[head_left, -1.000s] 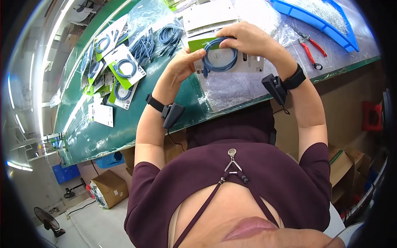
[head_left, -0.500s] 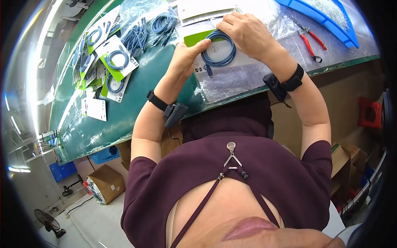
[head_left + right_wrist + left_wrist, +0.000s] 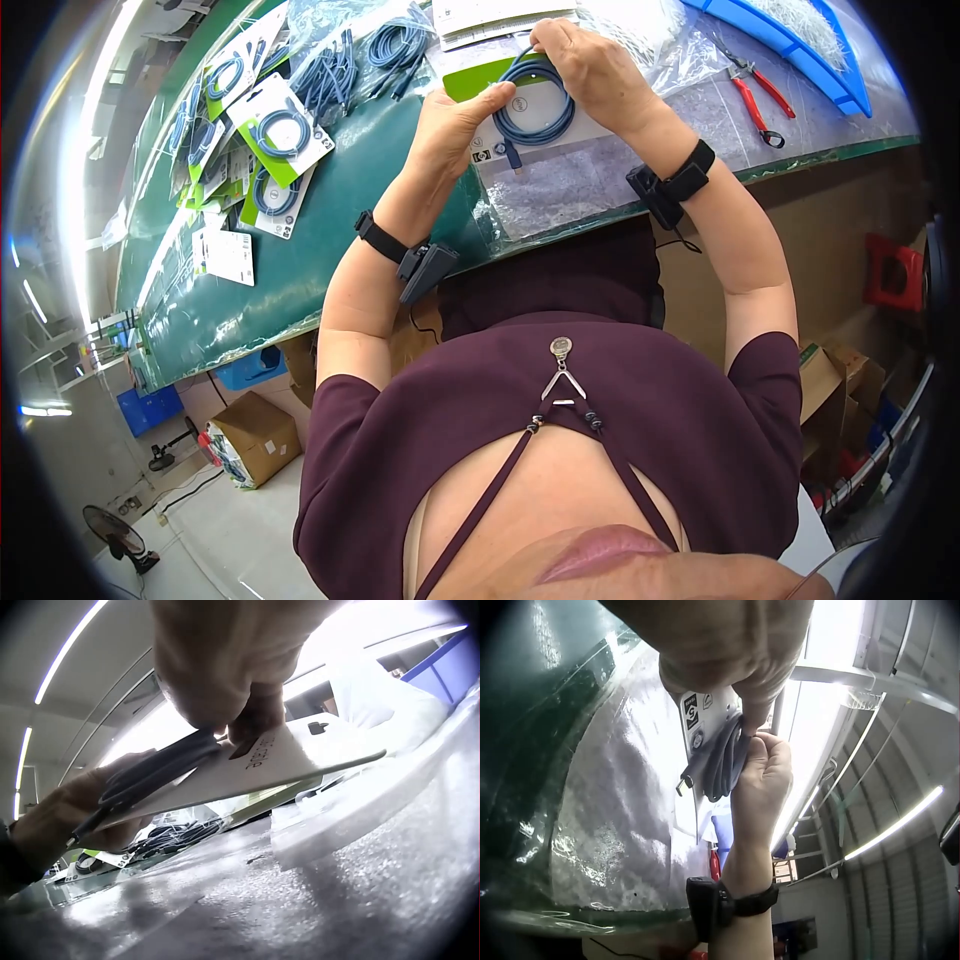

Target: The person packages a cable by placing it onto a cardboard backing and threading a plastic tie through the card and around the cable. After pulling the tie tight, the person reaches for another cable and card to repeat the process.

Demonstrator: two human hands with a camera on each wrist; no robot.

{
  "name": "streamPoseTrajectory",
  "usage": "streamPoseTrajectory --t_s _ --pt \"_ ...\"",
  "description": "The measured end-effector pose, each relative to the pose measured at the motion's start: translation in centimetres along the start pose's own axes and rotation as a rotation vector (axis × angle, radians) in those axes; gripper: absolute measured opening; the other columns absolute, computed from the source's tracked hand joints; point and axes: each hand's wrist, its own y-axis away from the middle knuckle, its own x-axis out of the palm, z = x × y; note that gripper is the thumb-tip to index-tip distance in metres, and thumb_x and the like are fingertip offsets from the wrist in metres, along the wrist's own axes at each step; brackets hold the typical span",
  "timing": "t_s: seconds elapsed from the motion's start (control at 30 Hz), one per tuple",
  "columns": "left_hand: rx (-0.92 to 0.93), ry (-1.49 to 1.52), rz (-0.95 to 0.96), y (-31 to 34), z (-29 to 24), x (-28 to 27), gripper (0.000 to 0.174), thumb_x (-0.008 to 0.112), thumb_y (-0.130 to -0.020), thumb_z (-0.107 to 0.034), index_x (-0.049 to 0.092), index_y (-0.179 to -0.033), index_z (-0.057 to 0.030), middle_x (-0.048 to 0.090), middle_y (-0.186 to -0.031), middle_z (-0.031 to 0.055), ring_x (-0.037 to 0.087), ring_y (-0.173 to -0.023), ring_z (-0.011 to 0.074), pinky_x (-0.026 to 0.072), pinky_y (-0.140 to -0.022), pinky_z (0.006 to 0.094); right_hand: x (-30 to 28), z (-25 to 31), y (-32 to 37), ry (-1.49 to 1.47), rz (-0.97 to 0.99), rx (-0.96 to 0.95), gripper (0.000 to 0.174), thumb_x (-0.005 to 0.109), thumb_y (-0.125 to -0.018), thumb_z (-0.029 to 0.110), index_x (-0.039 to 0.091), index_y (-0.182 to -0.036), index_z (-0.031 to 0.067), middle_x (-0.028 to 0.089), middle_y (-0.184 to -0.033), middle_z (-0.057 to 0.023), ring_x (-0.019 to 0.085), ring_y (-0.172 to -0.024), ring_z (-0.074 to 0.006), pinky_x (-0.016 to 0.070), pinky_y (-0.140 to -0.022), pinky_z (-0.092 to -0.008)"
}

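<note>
A coiled blue cable [image 3: 538, 136] lies over a white and green backing card [image 3: 526, 108]. My left hand [image 3: 445, 128] grips the card and coil at their left side, its thumb across the cable. At the coil's upper right, my right hand [image 3: 597, 78] pinches a strand of the cable between thumb and fingers. One plug [image 3: 514, 158] hangs free below the ring; in the left wrist view its metal tip [image 3: 684, 785] points away from the card. From the right wrist, the card [image 3: 292, 754] appears tilted, raised over the plastic-covered tabletop [image 3: 352, 855].
Carded cables [image 3: 282, 135] lie piled at the left, with loose cable bundles [image 3: 397, 50] behind them. A stack of white cards [image 3: 495, 22] sits beyond my hands. Red-handled pliers [image 3: 750, 100] and a blue tray [image 3: 850, 90] of clear strips are at the right.
My right hand has moved up from the coil's face to its top edge, drawing a strand upward. The plug now hangs lower off the ring. My left hand keeps its grip.
</note>
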Motion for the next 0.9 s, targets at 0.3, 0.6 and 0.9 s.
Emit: streamPoseTrajectory --t_s 0.3,0.6,0.9 --pt "0.004 0.016 -0.047 0.1 0.2 -0.6 0.037 0.075 -0.077 -0.006 0.06 -0.109 0.0018 0.065 -0.1 0.0086 0.063 -0.086 0.014 0.0512 -0.076 0.0264 1.7 -0.3 -0.4 -0.133 -0.098 0.077 0.012 0.051 -0.084 0.0 0.048 -0.095 0.0032 0.063 -0.089 -0.0153 0.064 -0.08 -0.0323 0.054 -0.068 -0.037" --pt "0.126 0.08 -0.124 0.0 -0.3 -0.1 0.028 0.072 -0.079 -0.003 0.062 -0.105 0.003 0.066 -0.098 0.0074 0.062 -0.086 0.0133 0.0502 -0.075 0.0249 -0.1 1.1 -1.1 0.103 -0.249 -0.053 0.008 0.062 -0.079 0.002 0.062 -0.086 0.005 0.064 -0.086 -0.0088 0.061 -0.085 -0.0247 0.0501 -0.075 -0.033" --pt "0.285 0.236 -0.193 -1.9 0.3 0.1 0.024 0.07 -0.081 -0.002 0.063 -0.103 0.0026 0.066 -0.096 0.0059 0.061 -0.084 0.0118 0.0489 -0.077 0.0239 1.6 0.5 -0.1 0.098 -0.369 -0.013 0.009 0.066 -0.081 0.009 0.062 -0.088 0.0051 0.062 -0.081 -0.0078 0.061 -0.078 -0.0252 0.0492 -0.067 -0.0337"
